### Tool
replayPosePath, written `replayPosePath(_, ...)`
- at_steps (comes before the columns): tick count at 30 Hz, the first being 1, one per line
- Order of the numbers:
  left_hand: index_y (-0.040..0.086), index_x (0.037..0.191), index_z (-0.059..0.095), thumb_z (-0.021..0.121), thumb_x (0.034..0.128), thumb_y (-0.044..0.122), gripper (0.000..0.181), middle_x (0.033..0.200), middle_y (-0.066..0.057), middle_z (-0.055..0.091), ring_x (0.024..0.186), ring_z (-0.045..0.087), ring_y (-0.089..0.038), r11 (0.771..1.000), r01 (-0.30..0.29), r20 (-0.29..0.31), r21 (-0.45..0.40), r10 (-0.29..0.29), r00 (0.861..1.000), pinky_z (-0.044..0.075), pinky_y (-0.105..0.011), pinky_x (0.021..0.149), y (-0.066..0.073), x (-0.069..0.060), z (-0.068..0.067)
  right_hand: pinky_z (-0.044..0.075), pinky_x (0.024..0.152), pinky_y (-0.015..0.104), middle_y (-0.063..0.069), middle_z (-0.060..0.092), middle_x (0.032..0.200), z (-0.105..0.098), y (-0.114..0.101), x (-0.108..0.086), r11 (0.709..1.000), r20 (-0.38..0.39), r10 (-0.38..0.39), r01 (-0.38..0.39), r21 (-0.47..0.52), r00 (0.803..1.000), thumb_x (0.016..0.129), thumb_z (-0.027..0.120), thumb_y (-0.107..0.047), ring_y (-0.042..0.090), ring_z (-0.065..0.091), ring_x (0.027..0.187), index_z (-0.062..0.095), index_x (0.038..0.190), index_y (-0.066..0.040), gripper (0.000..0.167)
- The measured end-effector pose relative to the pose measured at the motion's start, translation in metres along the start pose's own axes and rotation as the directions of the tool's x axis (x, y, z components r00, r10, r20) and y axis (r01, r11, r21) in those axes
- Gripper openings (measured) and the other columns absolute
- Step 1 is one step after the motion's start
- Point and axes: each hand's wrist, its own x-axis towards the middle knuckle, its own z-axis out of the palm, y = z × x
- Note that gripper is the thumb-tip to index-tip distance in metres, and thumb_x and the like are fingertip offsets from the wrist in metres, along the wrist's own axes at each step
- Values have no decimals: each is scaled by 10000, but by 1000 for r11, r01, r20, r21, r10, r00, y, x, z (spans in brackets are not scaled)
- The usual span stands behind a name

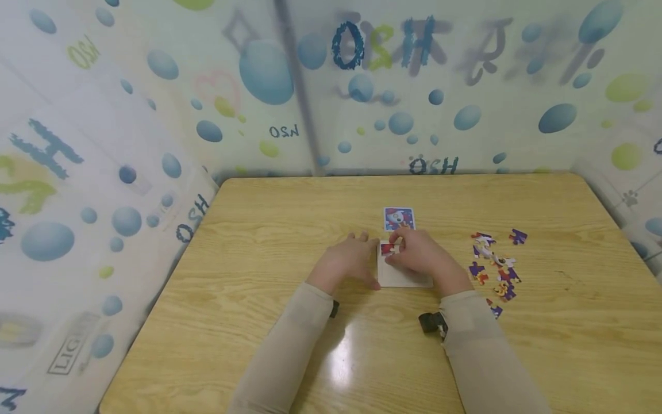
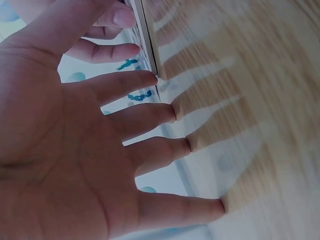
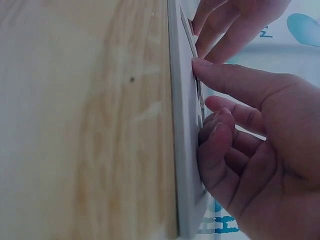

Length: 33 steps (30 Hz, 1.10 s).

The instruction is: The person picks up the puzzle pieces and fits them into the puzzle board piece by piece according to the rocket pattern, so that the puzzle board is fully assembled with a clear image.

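Note:
A small pale puzzle tray (image 1: pixel 405 279) lies flat on the table. Red-and-purple puzzle pieces (image 1: pixel 385 250) sit in its far left corner. My right hand (image 1: pixel 421 253) reaches over the tray, thumb and index finger pinching a piece against it; the other fingers (image 3: pixel 216 145) are curled. The pinched piece is mostly hidden in the head view. Along the tray's left side, my left hand (image 1: pixel 343 263) rests with its fingers (image 2: pixel 145 117) spread and fairly straight, fingertips on the table, thumb by the near left corner.
Just beyond the tray lies a square picture card (image 1: pixel 398 217) with a blue and red figure. Several loose puzzle pieces (image 1: pixel 505 290) are scattered to the right, one piece (image 1: pixel 518 236) a bit apart. The wooden table (image 1: pixel 248 247) meets a bubble-patterned curtain (image 1: pixel 362 115) at the back.

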Motion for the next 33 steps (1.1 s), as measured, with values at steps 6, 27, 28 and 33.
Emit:
replayPosePath(6,255,1690,313,886,769,655,1156,1801,-95,189,1657,195,-425,999,-1,-9,47,2,1000,361,-829,1145,3,1,4,468,623,295,83,624,905,2,0,-2,999,3,37,-38,11,999,964,793,-286,204,566,751,645,1284,-98,399)
replayPosePath(27,244,1690,318,899,789,593,1127,1798,-100,189,1662,175,-421,999,28,-32,19,-28,999,285,-867,1151,5,2,9,466,657,331,135,602,1062,-73,9,-37,999,-132,45,-43,13,990,1019,726,-370,258,538,839,608,1396,-61,501)
replayPosePath(28,245,1690,316,897,790,595,1128,1799,-98,189,1663,174,-420,999,26,-33,19,-25,999,284,-866,1153,5,2,9,467,650,335,139,600,1079,-79,11,-41,999,-140,51,-50,12,989,1022,719,-388,261,534,835,602,1403,-69,510)
replayPosePath(33,258,1694,305,884,793,618,1130,1802,-86,187,1666,171,-412,1000,21,-42,22,-20,999,283,-857,1167,2,2,9,477,628,349,163,590,1134,-100,26,-58,997,-172,82,-81,10,982,1032,690,-451,274,538,819,571,1445,-80,568)
